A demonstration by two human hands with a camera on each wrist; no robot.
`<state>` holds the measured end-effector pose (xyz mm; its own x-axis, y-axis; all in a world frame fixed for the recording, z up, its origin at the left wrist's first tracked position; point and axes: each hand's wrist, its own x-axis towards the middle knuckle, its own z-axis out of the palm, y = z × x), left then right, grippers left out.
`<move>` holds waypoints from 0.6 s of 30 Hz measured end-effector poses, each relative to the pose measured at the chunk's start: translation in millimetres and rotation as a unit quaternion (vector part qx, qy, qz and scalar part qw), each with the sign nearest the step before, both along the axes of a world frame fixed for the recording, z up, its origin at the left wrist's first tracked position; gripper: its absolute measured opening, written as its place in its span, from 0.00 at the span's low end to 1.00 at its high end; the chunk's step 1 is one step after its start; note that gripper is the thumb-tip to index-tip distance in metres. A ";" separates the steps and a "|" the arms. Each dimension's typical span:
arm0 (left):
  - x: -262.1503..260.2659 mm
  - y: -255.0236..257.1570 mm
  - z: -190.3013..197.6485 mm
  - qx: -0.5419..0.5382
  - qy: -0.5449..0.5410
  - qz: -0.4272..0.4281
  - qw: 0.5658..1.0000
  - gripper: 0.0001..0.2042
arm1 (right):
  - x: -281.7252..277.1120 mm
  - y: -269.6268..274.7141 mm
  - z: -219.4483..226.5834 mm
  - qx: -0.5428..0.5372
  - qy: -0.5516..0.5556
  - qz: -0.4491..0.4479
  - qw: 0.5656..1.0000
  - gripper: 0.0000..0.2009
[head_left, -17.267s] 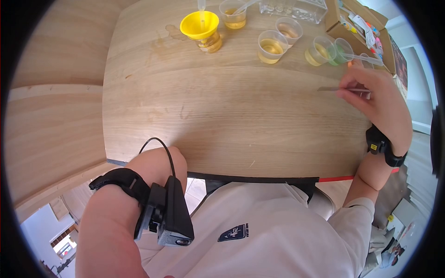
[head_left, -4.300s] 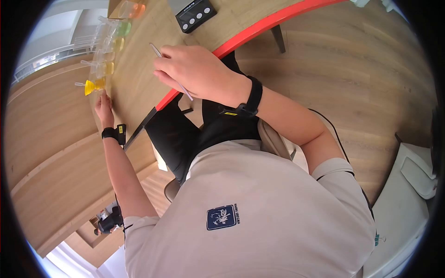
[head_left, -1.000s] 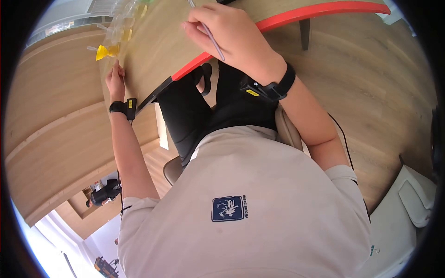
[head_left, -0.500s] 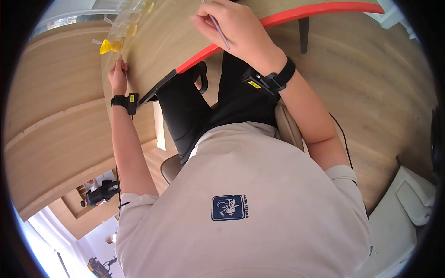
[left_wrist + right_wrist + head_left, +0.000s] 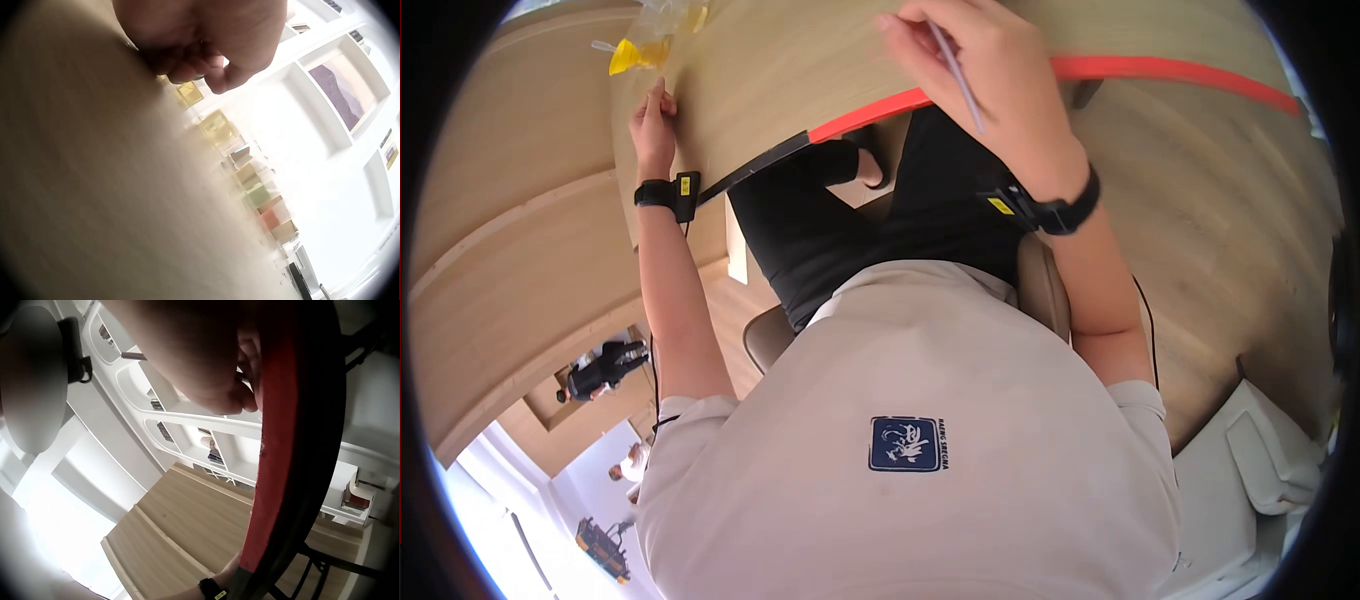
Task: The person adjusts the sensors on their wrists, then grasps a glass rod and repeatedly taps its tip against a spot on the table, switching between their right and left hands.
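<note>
Bright daylight is washing over white built-in wall shelves (image 5: 350, 81) while pale wood plank flooring (image 5: 1230, 250) is stretching right, beneath the light wooden, red-edged table (image 5: 800, 70).

My left arm is stretched far out and nearly straight, a black band on the wrist. My left hand (image 5: 653, 125) lies at the end of it with the fingers (image 5: 234, 65) curled loosely under, gripping nothing. My right arm is bent at the elbow, forearm raised, a black band on that wrist too. My right hand (image 5: 990, 75) has its fingers (image 5: 247, 394) folded in, pinching a thin stick (image 5: 956, 78).
</note>
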<state>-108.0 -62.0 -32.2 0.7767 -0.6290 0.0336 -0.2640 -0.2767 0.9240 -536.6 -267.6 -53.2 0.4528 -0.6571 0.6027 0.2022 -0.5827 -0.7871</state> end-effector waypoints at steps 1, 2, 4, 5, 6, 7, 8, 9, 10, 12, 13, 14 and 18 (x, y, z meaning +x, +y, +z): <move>-1.3 -1.2 -0.4 -0.003 0.009 0.006 1.000 0.17 | 0.5 -2.0 1.6 -0.006 0.011 -0.012 1.000 0.05; -0.9 -4.1 0.5 0.001 0.011 0.017 1.000 0.17 | 0.6 -3.5 4.4 -0.002 0.013 -0.001 1.000 0.05; -4.3 -4.9 0.8 0.013 -0.017 0.017 1.000 0.17 | -7.4 -8.4 14.1 0.024 0.093 -0.028 0.995 0.06; -8.9 -5.0 1.7 0.013 -0.014 0.041 0.999 0.17 | -24.7 -22.7 17.7 -0.030 0.112 0.039 0.992 0.06; -8.6 -10.3 4.7 0.022 -0.022 0.026 0.999 0.18 | -22.2 -21.5 21.6 -0.034 0.111 0.061 0.991 0.06; -9.4 -12.0 7.5 0.032 -0.030 0.012 0.999 0.18 | -17.8 -16.9 22.4 -0.023 0.118 -0.013 0.993 0.06; -19.7 -17.4 12.2 0.031 -0.030 0.033 0.999 0.18 | -16.1 -15.4 26.0 -0.011 0.124 -0.087 0.988 0.07; -30.0 -24.9 13.5 -0.007 -0.030 0.026 0.999 0.16 | -14.7 -17.2 25.6 -0.014 0.123 -0.068 0.990 0.07; -33.7 -27.2 13.1 -0.044 -0.031 0.015 0.998 0.15 | -15.1 -20.3 20.0 -0.015 0.108 -0.068 0.992 0.07; -33.7 -26.9 12.8 -0.036 -0.033 0.012 0.999 0.15 | -17.8 -23.9 16.6 -0.013 0.095 -0.061 0.993 0.07; -33.1 -27.0 10.6 -0.029 -0.036 -0.007 0.999 0.16 | -18.6 -24.3 15.5 -0.009 0.092 -0.065 0.994 0.08; -32.7 -28.3 9.1 -0.029 -0.034 -0.001 0.999 0.16 | -19.3 -25.2 13.8 -0.004 0.090 -0.071 0.993 0.08; -27.7 -19.9 4.5 -0.051 -0.016 -0.022 0.998 0.15 | -14.6 -16.9 11.3 0.028 0.099 -0.063 0.993 0.08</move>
